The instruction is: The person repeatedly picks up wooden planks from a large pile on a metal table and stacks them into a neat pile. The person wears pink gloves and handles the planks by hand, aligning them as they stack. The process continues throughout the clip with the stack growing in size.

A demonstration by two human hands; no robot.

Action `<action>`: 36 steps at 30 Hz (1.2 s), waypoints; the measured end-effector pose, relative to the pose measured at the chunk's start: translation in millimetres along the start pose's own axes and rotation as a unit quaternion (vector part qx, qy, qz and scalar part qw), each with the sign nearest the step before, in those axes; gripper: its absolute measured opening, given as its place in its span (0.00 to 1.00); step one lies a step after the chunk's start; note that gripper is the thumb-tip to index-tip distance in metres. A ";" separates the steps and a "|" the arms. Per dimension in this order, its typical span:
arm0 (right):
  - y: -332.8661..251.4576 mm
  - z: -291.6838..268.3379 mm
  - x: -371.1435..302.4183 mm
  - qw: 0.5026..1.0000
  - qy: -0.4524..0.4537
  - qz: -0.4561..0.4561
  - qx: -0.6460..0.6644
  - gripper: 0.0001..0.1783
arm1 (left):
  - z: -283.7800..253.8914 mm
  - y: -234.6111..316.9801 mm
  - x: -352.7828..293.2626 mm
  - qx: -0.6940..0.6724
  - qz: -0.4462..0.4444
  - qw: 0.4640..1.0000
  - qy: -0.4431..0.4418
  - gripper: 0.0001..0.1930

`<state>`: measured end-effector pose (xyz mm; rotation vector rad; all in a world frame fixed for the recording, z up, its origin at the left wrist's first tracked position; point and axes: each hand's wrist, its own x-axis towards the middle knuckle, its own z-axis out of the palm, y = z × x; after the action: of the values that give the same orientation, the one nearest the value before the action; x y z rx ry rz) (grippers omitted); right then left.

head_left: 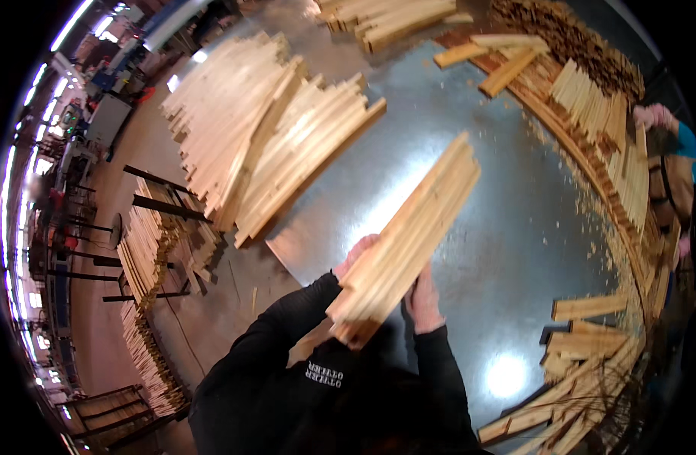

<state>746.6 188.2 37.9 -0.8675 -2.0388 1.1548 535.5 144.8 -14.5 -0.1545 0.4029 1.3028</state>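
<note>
A bundle of several long pale wooden strips (409, 231) is held between my two hands, tilted with its far end up and to the right. The strips lie side by side, their far ends uneven. My left hand (355, 255) closes on the bundle's left edge, its fingers partly hidden by the wood. On the opposite edge, my right hand (424, 301) grips lower down, its fingertips hidden by the bundle. Under the bundle is a shiny grey metal tabletop (515, 250).
Wide rows of strips (234, 114) cover the table's far left. Shorter offcuts (587, 345) are heaped at the near right. Sawdust lines a curved wooden edge (572, 129). A co-worker's hand (655, 117) touches strips at far right. Stacked strips (145, 243) sit on a rack left.
</note>
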 end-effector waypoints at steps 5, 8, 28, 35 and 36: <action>-12.6 -6.4 30.4 0.961 0.061 0.211 0.170 0.48 | 26.7 -24.9 -29.0 0.182 0.079 0.977 0.082 0.27; -16.2 12.8 44.3 0.871 0.040 0.332 0.360 0.56 | 29.6 -12.7 -41.3 0.434 0.189 0.873 0.112 0.26; -71.7 137.3 165.1 0.884 -0.401 0.205 -0.128 0.54 | 42.7 102.4 -160.9 0.888 0.218 0.100 0.392 0.47; 47.2 -128.3 -47.3 0.912 0.058 0.373 -0.160 0.39 | 130.9 -34.0 -58.8 0.866 0.305 0.368 0.150 0.46; 46.3 -175.7 -100.9 0.866 0.159 0.401 -0.253 0.37 | 132.2 -71.3 -43.3 0.836 0.333 0.432 0.064 0.44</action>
<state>952.9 210.0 49.6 -2.1557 -1.7326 0.7465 621.5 130.9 115.4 1.8039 1.8517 1.0085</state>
